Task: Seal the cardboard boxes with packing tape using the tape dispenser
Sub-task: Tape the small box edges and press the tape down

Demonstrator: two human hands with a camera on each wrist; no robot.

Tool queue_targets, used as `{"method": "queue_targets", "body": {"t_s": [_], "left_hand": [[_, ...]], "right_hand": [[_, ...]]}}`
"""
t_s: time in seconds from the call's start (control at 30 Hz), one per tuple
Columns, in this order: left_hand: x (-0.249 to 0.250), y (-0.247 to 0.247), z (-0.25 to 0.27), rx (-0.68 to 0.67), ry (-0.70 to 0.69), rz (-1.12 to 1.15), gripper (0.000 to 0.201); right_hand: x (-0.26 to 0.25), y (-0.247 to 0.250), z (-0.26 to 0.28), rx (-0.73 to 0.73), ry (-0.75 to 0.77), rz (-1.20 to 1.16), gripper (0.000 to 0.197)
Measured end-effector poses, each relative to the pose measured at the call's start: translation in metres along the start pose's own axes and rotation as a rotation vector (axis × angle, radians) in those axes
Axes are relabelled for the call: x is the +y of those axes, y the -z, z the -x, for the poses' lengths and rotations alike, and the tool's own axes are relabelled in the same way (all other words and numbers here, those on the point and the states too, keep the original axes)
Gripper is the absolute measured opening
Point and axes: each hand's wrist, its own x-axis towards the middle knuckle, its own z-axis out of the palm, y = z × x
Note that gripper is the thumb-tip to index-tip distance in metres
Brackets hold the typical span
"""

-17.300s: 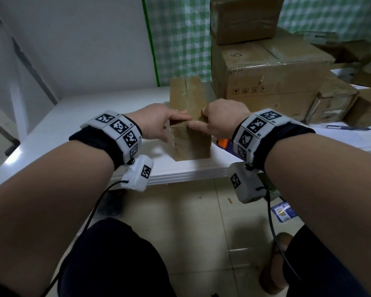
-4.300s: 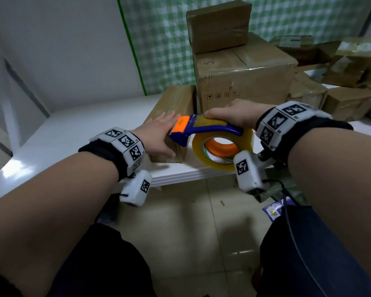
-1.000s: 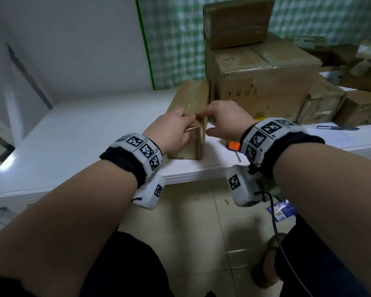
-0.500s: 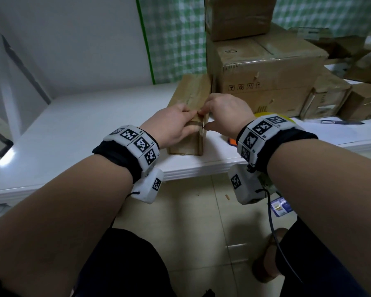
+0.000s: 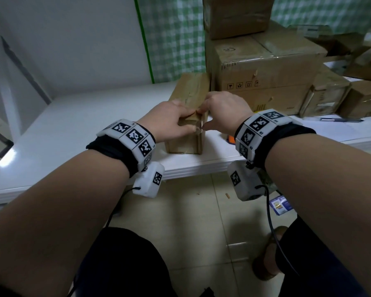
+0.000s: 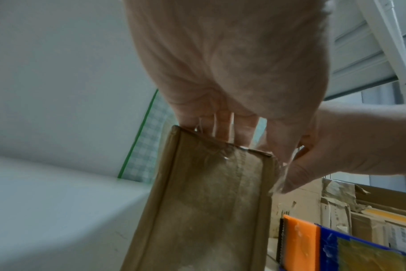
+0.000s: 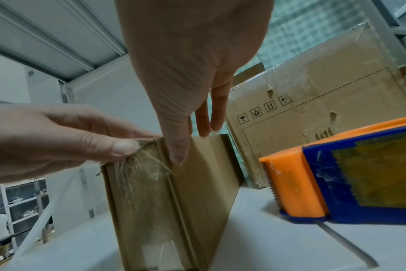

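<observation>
Both my hands meet at the near top edge of the box standing on the counter, long axis running away from me. Left hand pinches crumpled tape; right hand presses with straight fingers. Dispenser lies just right, nearer my right hand.

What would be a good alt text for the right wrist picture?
Two hands smooth clear tape over the top edge of a small cardboard box on a white table: right hand pressing, left hand pinching. An orange-and-blue tape dispenser lies to the right.
</observation>
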Motion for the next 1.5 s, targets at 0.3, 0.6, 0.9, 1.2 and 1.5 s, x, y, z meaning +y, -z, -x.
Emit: {"method": "queue_targets", "body": {"t_s": [0.3, 0.6, 0.9, 1.2, 1.5], "left_hand": [[0.004, -0.002, 0.009, 0.031, 0.046, -0.018, 0.062], [0.024, -0.023, -0.004, 0.147, 0.16, -0.192, 0.049], [0.022, -0.021, -0.002, 0.139, 0.152, -0.196, 0.062], [0.012, -0.009, 0.0, 0.065, 0.074, -0.178, 0.058], [0.011, -0.013, -0.004, 0.132, 0.06, -0.199, 0.033]], "right_hand": [[-0.001, 0.0, 0.001, -0.011, -0.013, 0.008, 0.037], [0.003, -0.001, 0.005, -0.016, -0.006, 0.005, 0.036], [0.002, -0.003, 0.002, 0.001, 0.005, 0.005, 0.045], [0.001, -0.004, 0.002, 0.006, 0.015, 0.043, 0.041], [-0.002, -0.008, 0.002, 0.049, 0.01, 0.047, 0.037]]}}
